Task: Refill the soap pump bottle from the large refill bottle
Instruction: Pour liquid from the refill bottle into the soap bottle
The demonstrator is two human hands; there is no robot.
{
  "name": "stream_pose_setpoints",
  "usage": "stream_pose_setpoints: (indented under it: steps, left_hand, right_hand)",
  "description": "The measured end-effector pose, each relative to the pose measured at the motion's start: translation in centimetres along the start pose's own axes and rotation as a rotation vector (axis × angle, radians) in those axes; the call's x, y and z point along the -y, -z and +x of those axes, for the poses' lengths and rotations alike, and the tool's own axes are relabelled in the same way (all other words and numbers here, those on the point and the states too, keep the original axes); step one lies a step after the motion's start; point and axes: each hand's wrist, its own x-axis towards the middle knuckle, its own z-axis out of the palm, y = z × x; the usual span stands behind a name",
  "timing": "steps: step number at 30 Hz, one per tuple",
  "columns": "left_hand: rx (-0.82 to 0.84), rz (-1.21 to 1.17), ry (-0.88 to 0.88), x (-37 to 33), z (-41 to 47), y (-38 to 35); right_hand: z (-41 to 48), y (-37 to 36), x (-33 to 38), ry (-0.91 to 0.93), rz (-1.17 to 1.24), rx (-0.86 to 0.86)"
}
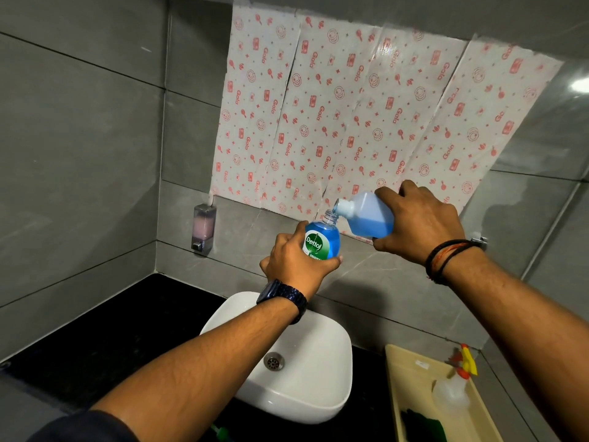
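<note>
Fingers of the left hand (294, 261) wrap the soap bottle (322, 239); right hand (417, 224) grips the tilted refill bottle (369, 216), spout at its mouth

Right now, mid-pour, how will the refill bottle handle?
The refill bottle looks about half full, so likely moderately heavy, its liquid shifting toward the spout. Translucent plastic walls may flex under the grip of the right hand. Flat sides probably resist rolling.

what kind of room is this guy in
Most likely a bathroom or washroom: a white washbasin with a drain sits on a black counter, a soap dispenser is fixed to the wall, and the walls are grey tile.
</note>
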Motion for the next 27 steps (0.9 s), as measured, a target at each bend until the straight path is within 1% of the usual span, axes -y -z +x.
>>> stream_pose_setpoints:
  steps: [27]
  left_hand:
    - [0.013,0.0,0.015,0.7,0.6,-0.9]
  right_hand:
    - [0.5,-1.5,-0.2,-0.009,0.019,0.006]
